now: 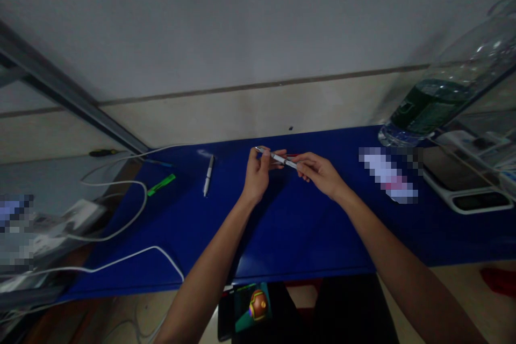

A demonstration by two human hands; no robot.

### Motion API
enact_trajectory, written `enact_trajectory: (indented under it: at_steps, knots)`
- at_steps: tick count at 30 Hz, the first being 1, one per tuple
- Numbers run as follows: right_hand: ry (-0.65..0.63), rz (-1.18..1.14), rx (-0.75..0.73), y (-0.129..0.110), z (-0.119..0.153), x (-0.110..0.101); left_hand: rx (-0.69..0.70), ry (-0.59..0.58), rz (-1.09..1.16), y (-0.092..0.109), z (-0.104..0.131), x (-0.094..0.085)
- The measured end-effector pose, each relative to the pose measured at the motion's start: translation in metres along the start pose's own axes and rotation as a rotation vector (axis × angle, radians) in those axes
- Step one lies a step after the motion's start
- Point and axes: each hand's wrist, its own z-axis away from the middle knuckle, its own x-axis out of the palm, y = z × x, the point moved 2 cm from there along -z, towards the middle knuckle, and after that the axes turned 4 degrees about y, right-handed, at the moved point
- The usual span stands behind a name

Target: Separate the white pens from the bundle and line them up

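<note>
While the left hand [257, 176] and right hand [324, 174] pinch the white pen [278, 158] near opposite ends above the blue tabletop [302, 226], a loosened fingertip grip could drop it.

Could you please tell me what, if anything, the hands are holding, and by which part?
A slim, pale pen: the left hand holds it near one end, the right hand near the other.

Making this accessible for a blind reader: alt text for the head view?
Left hand and right hand hold a white pen above a blue table; another pen lies to the left, a clear bottle stands at the right.
</note>
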Motion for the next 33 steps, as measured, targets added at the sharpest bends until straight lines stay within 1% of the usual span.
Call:
enact_trajectory:
  at_steps: [2,4,6,8,11,14,17,19,22,24,27,30,33]
  knots:
    - [0.111,-0.017,-0.018,0.000,-0.003,-0.006,-0.042,-0.019,0.023,0.002,-0.001,-0.002]
    - [0.216,-0.101,-0.024,0.001,-0.006,-0.013,-0.099,-0.060,-0.004,0.005,-0.002,-0.004]
    - [0.306,-0.207,-0.024,0.003,-0.008,-0.020,-0.154,-0.126,-0.046,0.008,-0.002,-0.006]
    - [0.366,-0.273,-0.032,0.004,-0.010,-0.025,-0.194,-0.209,-0.079,0.009,0.000,-0.006]
    - [0.389,-0.286,-0.047,0.003,-0.012,-0.030,-0.250,-0.367,-0.125,0.007,0.003,-0.002]
    - [0.367,-0.278,-0.036,0.001,-0.011,-0.030,-0.325,-0.527,-0.144,0.003,0.008,0.003]
    - [0.330,-0.295,-0.021,-0.001,-0.009,-0.028,-0.369,-0.618,-0.155,0.000,0.013,0.006]
    - [0.282,-0.287,-0.024,-0.002,-0.008,-0.026,-0.372,-0.643,-0.166,0.000,0.014,0.006]
    - [0.247,-0.204,-0.038,-0.001,-0.008,-0.023,-0.358,-0.632,-0.208,0.001,0.014,0.006]
    - [0.268,-0.149,-0.055,0.000,-0.008,-0.022,-0.324,-0.615,-0.275,0.003,0.013,0.005]
    - [0.287,-0.138,-0.070,0.001,-0.008,-0.024,-0.251,-0.593,-0.389,0.004,0.014,0.007]
    - [0.297,-0.163,-0.060,0.001,-0.008,-0.027,-0.227,-0.582,-0.466,0.002,0.018,0.011]
    - [0.340,-0.170,-0.054,-0.001,-0.007,-0.028,-0.206,-0.558,-0.523,0.001,0.021,0.015]
